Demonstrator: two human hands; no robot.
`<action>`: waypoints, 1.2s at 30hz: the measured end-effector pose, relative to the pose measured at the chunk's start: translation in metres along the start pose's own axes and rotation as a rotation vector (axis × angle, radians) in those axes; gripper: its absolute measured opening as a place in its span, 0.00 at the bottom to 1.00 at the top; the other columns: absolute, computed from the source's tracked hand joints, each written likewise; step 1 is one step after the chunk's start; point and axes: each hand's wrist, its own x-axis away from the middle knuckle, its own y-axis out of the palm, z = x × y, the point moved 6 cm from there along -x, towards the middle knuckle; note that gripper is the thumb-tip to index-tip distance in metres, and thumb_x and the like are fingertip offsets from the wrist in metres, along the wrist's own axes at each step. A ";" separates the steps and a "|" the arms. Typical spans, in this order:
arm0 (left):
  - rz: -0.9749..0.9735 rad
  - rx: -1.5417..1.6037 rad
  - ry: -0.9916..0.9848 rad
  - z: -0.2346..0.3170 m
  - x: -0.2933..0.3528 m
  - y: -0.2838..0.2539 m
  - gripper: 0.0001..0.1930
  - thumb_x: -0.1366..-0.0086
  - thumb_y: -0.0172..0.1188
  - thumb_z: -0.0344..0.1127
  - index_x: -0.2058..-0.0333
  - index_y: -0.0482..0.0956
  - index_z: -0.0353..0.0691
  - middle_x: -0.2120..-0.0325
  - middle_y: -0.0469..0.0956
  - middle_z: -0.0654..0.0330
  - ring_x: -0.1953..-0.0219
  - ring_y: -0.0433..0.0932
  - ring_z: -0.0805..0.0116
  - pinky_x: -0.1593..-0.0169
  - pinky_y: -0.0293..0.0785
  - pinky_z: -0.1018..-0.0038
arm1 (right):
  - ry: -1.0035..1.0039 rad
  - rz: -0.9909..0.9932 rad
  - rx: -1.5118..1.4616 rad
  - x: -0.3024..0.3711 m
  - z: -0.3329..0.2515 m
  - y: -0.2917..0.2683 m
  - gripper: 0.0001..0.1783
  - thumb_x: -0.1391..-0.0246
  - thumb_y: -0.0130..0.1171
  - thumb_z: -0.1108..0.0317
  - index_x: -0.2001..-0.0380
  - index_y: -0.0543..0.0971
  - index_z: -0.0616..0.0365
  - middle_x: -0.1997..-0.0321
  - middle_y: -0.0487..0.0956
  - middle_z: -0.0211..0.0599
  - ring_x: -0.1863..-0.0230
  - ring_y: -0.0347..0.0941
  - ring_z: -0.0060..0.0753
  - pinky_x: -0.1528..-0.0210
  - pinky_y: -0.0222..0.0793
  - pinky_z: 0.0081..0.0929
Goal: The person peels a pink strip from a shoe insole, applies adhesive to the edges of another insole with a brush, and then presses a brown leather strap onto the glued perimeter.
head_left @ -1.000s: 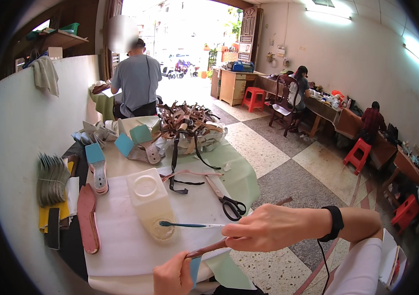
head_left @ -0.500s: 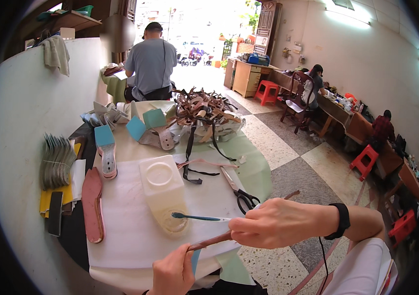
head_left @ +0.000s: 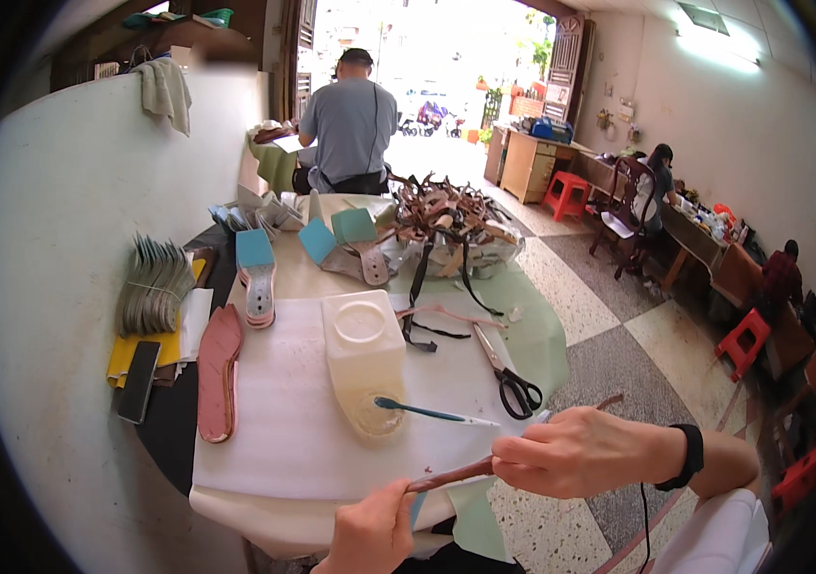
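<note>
A narrow brown strap stretches between my hands above the near edge of the table. Its left end is pinched in my left hand, next to a light-blue piece partly hidden by the fingers. My right hand is closed on the strap further along, and the strap's free end sticks out beyond it. A blue-and-white toothbrush lies with its head on the cut plastic bottle, over a crusted pale patch. Its handle points toward my right hand; whether they touch, I cannot tell.
Black-handled scissors lie right of the bottle. Pink insoles, a blue-topped sole piece, a banded stack and a dark phone are at left. Behind sits a heap of straps. People work further off.
The whole view has shifted, so the table appears further right. My right hand sits slightly lower relative to the toothbrush, which stays on the bottle. Both hands keep the strap.
</note>
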 end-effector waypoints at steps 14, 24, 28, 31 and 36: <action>-0.033 0.046 -0.026 -0.015 -0.003 0.006 0.07 0.41 0.54 0.26 0.65 0.76 0.30 0.77 0.76 0.45 0.77 0.75 0.47 0.75 0.71 0.64 | 0.017 -0.051 0.025 -0.006 0.005 0.008 0.06 0.57 0.55 0.72 0.73 0.74 0.63 0.70 0.62 0.28 0.78 0.65 0.15 0.83 0.65 0.16; -0.064 0.022 -0.055 -0.012 -0.006 0.011 0.07 0.39 0.53 0.28 0.66 0.77 0.31 0.78 0.75 0.45 0.76 0.75 0.47 0.75 0.69 0.64 | 0.088 -0.037 -0.050 -0.001 0.008 0.005 0.04 0.56 0.53 0.72 0.76 0.72 0.62 0.73 0.61 0.29 0.79 0.65 0.19 0.83 0.64 0.21; -0.093 0.026 -0.072 -0.012 -0.004 0.009 0.07 0.38 0.52 0.30 0.65 0.77 0.34 0.77 0.75 0.44 0.76 0.75 0.47 0.74 0.70 0.64 | 0.071 0.034 -0.067 0.000 0.003 0.001 0.06 0.56 0.53 0.74 0.82 0.71 0.65 0.74 0.61 0.33 0.81 0.65 0.22 0.84 0.64 0.24; -0.115 0.041 -0.050 -0.006 -0.006 0.015 0.08 0.37 0.52 0.30 0.65 0.77 0.34 0.77 0.75 0.44 0.76 0.75 0.46 0.74 0.69 0.64 | 0.080 0.016 -0.029 0.008 -0.001 0.000 0.08 0.57 0.53 0.74 0.84 0.71 0.67 0.73 0.61 0.35 0.81 0.65 0.23 0.85 0.63 0.24; -0.187 0.048 -0.058 -0.003 -0.010 0.028 0.08 0.38 0.52 0.30 0.65 0.78 0.34 0.78 0.75 0.44 0.77 0.75 0.47 0.74 0.69 0.64 | 0.146 0.001 -0.050 0.022 -0.004 -0.001 0.08 0.58 0.54 0.74 0.84 0.71 0.67 0.73 0.61 0.34 0.81 0.64 0.21 0.86 0.63 0.23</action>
